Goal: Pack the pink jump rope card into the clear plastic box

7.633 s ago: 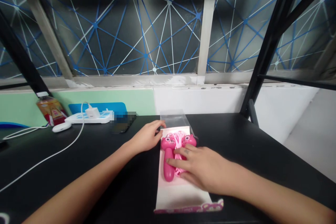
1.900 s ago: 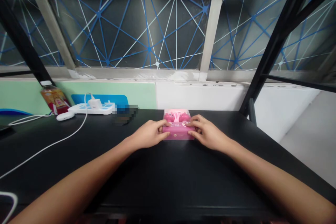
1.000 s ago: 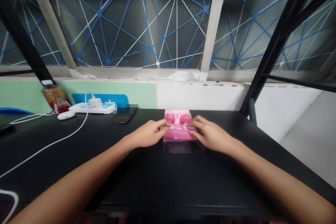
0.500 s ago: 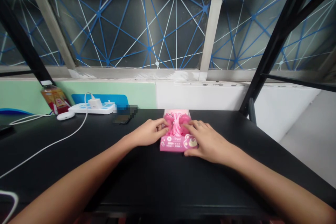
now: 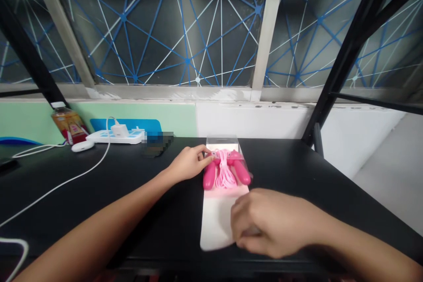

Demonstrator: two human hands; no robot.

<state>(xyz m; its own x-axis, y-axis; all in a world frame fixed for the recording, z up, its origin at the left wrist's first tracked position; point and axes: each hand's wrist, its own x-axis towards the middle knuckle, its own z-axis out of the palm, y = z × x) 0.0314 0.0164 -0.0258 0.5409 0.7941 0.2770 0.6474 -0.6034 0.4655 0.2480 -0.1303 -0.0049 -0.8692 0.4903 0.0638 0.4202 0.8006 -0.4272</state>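
A jump rope (image 5: 226,175) with two dark pink handles and a bundled light pink cord lies in a small box (image 5: 222,146) with clear plastic at its far end. From the box's near end a white cardboard panel (image 5: 216,224) stretches flat toward me. My left hand (image 5: 190,163) is at the box's left side, thumb and fingertips closed together at its edge near the top of the left handle. My right hand (image 5: 271,220) is curled at the panel's right edge, its fingertips partly hidden.
On the black desk (image 5: 158,216), a power strip (image 5: 135,137) with a white charger (image 5: 119,129) stands at the back left. Near it are a drink bottle (image 5: 68,123), a white case (image 5: 82,146) and a blurred phone (image 5: 157,146). A white cable (image 5: 66,180) crosses the desk's left side.
My right hand has moved from the box's right side down toward me. The pink printed front is out of sight; a white panel now extends nearer, and the rope's handles show fully.
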